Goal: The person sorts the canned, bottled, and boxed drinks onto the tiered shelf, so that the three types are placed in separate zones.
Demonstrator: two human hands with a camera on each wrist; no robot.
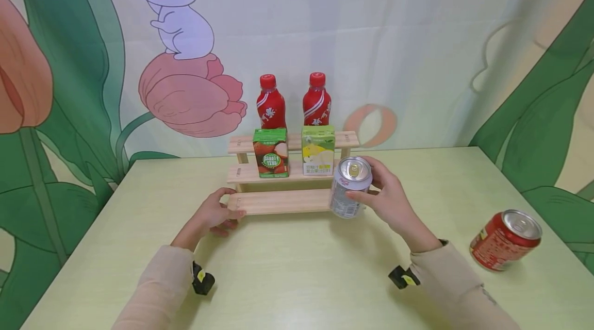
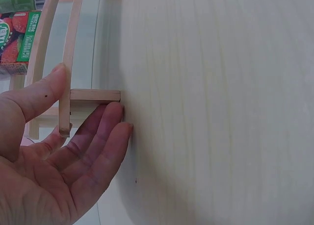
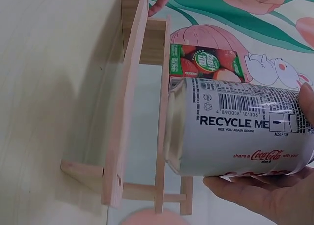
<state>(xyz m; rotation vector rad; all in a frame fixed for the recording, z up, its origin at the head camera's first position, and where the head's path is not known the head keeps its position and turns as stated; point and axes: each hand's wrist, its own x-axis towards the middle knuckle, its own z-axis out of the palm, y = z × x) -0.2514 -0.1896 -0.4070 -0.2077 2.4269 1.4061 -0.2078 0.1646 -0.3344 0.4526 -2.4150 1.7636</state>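
Observation:
A three-tier wooden display rack (image 1: 283, 202) stands on the table near the back wall. My left hand (image 1: 220, 212) holds the left end of its lowest tier; in the left wrist view the thumb lies on the board and the fingers (image 2: 105, 151) reach beneath it. My right hand (image 1: 387, 198) grips a silver-white Coca-Cola can (image 1: 348, 191) at the right end of that tier. In the right wrist view the can (image 3: 235, 132) shows its barcode and "RECYCLE ME" print, its base towards the rack. Whether the base touches the board I cannot tell.
Two red bottles (image 1: 271, 108) stand on the top tier. A lychee juice box (image 1: 271, 153) and a pear juice box (image 1: 318, 150) stand on the middle tier. A red can (image 1: 506, 240) stands at the table's right. A printed curtain (image 1: 278, 26) hangs behind.

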